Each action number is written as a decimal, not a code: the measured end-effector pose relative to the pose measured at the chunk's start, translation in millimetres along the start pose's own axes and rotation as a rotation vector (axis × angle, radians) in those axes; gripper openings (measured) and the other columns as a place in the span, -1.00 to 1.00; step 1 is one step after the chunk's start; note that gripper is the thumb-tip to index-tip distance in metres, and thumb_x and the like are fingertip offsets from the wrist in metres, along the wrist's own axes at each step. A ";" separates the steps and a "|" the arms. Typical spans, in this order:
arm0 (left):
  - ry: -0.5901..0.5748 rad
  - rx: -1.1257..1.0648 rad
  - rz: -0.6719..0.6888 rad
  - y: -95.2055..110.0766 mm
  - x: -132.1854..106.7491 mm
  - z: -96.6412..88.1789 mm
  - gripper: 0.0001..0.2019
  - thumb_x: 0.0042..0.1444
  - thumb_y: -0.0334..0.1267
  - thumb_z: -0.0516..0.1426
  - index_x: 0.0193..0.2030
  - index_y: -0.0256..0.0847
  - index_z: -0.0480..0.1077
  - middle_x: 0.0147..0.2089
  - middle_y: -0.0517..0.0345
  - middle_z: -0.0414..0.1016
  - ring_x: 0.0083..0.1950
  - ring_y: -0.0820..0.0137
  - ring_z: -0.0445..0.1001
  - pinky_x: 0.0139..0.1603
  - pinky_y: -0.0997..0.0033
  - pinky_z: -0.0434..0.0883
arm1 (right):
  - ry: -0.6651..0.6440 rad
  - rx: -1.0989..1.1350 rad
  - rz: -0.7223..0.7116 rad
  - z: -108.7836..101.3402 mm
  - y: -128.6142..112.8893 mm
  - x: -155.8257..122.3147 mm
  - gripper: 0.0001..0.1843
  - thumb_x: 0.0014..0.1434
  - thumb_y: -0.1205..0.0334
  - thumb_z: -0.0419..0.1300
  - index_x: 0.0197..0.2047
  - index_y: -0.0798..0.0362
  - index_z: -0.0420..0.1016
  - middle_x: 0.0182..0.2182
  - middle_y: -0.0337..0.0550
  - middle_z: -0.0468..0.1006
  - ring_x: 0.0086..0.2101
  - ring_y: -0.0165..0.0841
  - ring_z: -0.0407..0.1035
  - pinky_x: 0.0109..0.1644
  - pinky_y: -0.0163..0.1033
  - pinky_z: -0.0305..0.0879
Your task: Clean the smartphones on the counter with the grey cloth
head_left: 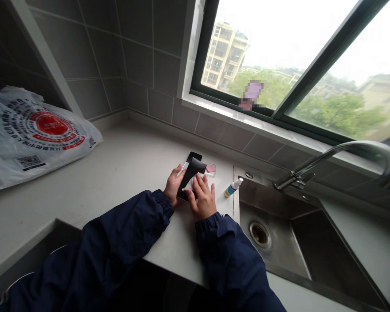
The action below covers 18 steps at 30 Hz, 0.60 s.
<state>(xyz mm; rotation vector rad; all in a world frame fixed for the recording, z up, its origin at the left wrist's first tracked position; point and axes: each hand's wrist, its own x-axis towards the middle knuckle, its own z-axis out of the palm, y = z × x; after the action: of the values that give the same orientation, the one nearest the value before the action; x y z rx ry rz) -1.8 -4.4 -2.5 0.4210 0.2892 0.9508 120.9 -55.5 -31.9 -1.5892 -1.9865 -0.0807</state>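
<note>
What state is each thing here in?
Black rectangular phone, held
Left hand, gripping its edge
Right hand, pressing cloth onto it
White cloth, against phone face
Blue-and-white plastic spray bottle, lying down
Chrome gooseneck faucet, no water running
Crumpled white plastic bag, on counter

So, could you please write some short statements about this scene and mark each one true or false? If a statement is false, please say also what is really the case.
1. The right hand presses a white cloth against a black phone. True.
2. The left hand holds the small spray bottle. False: the left hand holds the black phone, and the bottle is on the white counter.
3. A plastic bag with a round red print lies on the white counter, left of the hands. True.
4. Water runs from the faucet into the steel sink. False: no stream of water shows.
</note>
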 end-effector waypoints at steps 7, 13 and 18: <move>0.118 -0.005 -0.047 2.6 -0.6 6.6 -0.37 0.19 0.14 -0.01 0.21 -0.32 0.28 -0.11 -0.14 0.58 -0.12 0.10 0.58 0.04 0.07 0.44 | -0.146 0.098 -0.268 -7.1 -15.0 -4.5 -0.46 0.29 0.03 0.06 0.27 0.07 0.29 0.29 0.01 0.24 0.34 -0.17 -0.01 0.39 0.17 -0.23; 0.147 0.039 -0.058 -2.2 0.0 1.2 -0.34 0.18 0.13 0.04 0.27 -0.30 0.21 -0.04 -0.13 0.56 -0.03 0.12 0.56 0.10 0.10 0.41 | -0.146 0.026 -0.187 -3.2 -12.9 -2.3 -0.43 0.33 0.08 0.01 0.35 0.07 0.15 0.34 -0.02 0.13 0.36 -0.18 -0.10 0.38 0.22 -0.28; -0.009 0.109 -0.061 -10.1 0.1 -2.1 -0.42 0.22 0.05 0.06 0.25 -0.32 0.30 0.05 -0.12 0.54 0.12 0.10 0.48 0.25 0.17 0.28 | -0.024 -0.064 -0.032 -2.0 -2.5 1.3 -0.32 0.36 0.08 -0.04 0.45 0.06 -0.14 0.40 0.00 -0.06 0.39 -0.12 -0.25 0.34 0.28 -0.20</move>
<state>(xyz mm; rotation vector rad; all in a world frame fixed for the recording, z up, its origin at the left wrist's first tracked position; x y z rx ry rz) 4.7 -9.0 -9.1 0.5140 0.3448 0.8757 119.2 -55.9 -28.9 -1.6063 -2.0470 -0.1394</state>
